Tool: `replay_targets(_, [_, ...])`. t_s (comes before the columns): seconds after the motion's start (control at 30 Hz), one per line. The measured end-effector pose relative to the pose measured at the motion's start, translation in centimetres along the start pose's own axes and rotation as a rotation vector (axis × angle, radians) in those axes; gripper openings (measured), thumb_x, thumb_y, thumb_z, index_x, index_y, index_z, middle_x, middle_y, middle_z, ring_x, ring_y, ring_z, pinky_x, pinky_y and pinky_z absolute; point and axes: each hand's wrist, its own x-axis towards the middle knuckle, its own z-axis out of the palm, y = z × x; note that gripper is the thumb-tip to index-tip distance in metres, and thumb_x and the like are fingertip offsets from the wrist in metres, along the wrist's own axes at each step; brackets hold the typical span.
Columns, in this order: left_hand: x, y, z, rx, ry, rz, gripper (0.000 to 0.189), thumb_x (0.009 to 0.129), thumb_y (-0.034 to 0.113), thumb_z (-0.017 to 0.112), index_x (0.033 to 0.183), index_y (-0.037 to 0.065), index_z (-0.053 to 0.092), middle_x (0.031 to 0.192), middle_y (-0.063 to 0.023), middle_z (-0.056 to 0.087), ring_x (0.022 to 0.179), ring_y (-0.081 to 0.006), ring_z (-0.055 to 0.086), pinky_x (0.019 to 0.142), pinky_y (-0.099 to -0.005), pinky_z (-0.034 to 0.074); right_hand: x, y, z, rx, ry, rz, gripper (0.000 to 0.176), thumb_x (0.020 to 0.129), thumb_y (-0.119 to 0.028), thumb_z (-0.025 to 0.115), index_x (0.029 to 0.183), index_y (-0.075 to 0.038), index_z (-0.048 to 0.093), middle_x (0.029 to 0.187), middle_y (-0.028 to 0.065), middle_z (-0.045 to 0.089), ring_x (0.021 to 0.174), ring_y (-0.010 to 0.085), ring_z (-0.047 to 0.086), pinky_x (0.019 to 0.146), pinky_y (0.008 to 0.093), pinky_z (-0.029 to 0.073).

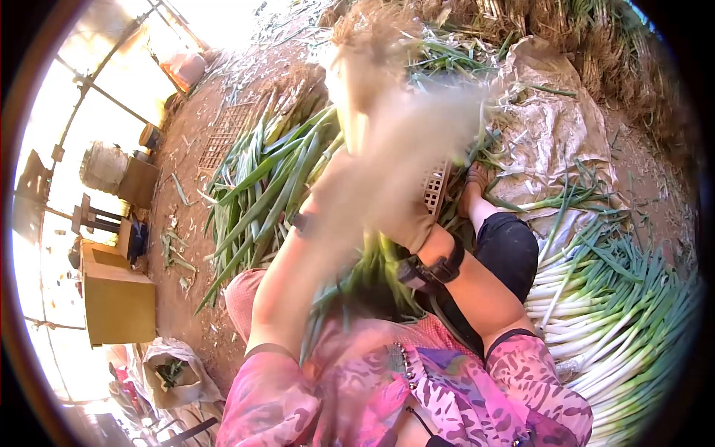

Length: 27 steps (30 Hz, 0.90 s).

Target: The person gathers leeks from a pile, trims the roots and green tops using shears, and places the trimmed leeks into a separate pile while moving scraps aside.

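A bunch of long green onions (356, 128) stands upright in front of me, its brown roots at the top and green leaves hanging over my lap. My left hand (333, 179) is closed around its stalks. My right hand (404, 222) is beside the lower part of the bunch; its fingers are hidden behind a wide pale blur (439, 123), so its grip is unclear. What makes the blur cannot be made out. Dark bands circle both wrists.
Loose green onions (268, 179) are heaped at the left, and many white-stalked ones (596, 320) lie at the right. Close behind my right hand is a plastic crate (435, 186). Also visible are a crumpled sack (555, 127), a yellow box (119, 302) and an open bag (179, 376).
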Motion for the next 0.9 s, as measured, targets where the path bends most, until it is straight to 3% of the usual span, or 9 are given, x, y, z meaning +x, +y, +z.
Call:
replay_targets(0.07, [-1.0,1.3,1.4,0.165,-0.05,0.105,0.038,0.091,0.02,0.075,0.121,-0.001,0.065,0.108,-0.0035,0.07,0.095,-0.0134,0.065,0.085,-0.0302,0.054,-0.9,0.4,-0.6,-0.017,-0.103,-0.146,0.027,0.089,-0.018,0.065,0.107,0.002,0.063,0.103,0.0246,0.063,0.098,0.0441,0.063,0.087,0.0493,0.05])
replay_targets(0.1, [-1.8,1.6,1.4,0.174,-0.037,-0.002,0.037,0.087,0.019,0.078,0.118,0.001,0.066,0.107,-0.004,0.07,0.098,-0.0144,0.066,0.088,-0.0306,0.053,-1.1,0.8,-1.0,-0.005,-0.113,-0.248,0.025,0.088,-0.016,0.065,0.108,0.0,0.063,0.102,0.0241,0.063,0.098,0.0437,0.063,0.086,0.0494,0.05])
replay_targets(0.23, [-3.4,2.7,2.0,0.24,0.002,-0.033,0.037,0.086,0.017,0.076,0.118,0.0,0.066,0.108,-0.005,0.07,0.101,-0.0157,0.066,0.091,-0.0315,0.053,-1.8,3.2,-0.9,0.062,-0.069,-0.532,0.027,0.087,-0.015,0.065,0.111,-0.003,0.063,0.102,0.0226,0.064,0.099,0.0419,0.062,0.086,0.048,0.05])
replay_targets(0.37, [-3.9,0.7,-0.3,0.089,-0.031,-0.056,0.045,0.084,0.02,0.072,0.123,0.0,0.062,0.113,-0.0079,0.068,0.106,-0.0201,0.065,0.096,-0.0354,0.052,-0.6,4.7,-2.2,-0.048,-0.147,-0.396,0.033,0.088,-0.017,0.067,0.117,-0.003,0.06,0.102,0.0199,0.064,0.101,0.0389,0.062,0.088,0.0449,0.05])
replay_targets(0.5, [-5.3,1.1,0.4,0.009,-0.02,-0.027,0.051,0.082,0.023,0.072,0.126,0.0,0.059,0.116,-0.0081,0.066,0.107,-0.0208,0.064,0.096,-0.0355,0.05,3.1,3.8,-6.9,0.112,-0.004,-0.223,0.041,0.086,-0.025,0.072,0.119,-0.003,0.061,0.104,0.0167,0.064,0.1,0.0363,0.064,0.089,0.0424,0.051])
replay_targets(0.6, [-5.4,-0.7,-1.3,-0.007,-0.031,-0.091,0.052,0.082,0.024,0.072,0.126,0.001,0.059,0.116,-0.0077,0.065,0.106,-0.0202,0.063,0.095,-0.0347,0.05,3.5,4.6,-6.6,0.0,-0.025,-0.382,0.038,0.086,-0.028,0.073,0.115,-0.005,0.068,0.106,0.0172,0.068,0.1,0.0356,0.067,0.085,0.0424,0.053])
replay_targets(0.73, [-4.7,-1.3,-1.6,-0.032,-0.043,-0.106,0.053,0.082,0.025,0.072,0.127,0.001,0.058,0.114,-0.0067,0.065,0.104,-0.0195,0.063,0.093,-0.0335,0.05,0.8,6.8,-0.5,-0.095,-0.103,-0.36,0.034,0.087,-0.029,0.072,0.115,-0.01,0.071,0.097,0.0183,0.07,0.092,0.0373,0.068,0.079,0.0433,0.054])
replay_targets(0.9, [-4.8,-1.5,-2.2,-0.022,-0.105,-0.09,0.054,0.082,0.024,0.074,0.127,0.001,0.059,0.115,-0.0067,0.065,0.106,-0.019,0.063,0.095,-0.0331,0.05,2.1,5.7,-1.8,-0.073,0.185,-0.48,0.028,0.087,-0.029,0.072,0.109,-0.011,0.07,0.089,0.0171,0.07,0.082,0.0387,0.068,0.073,0.0445,0.054])
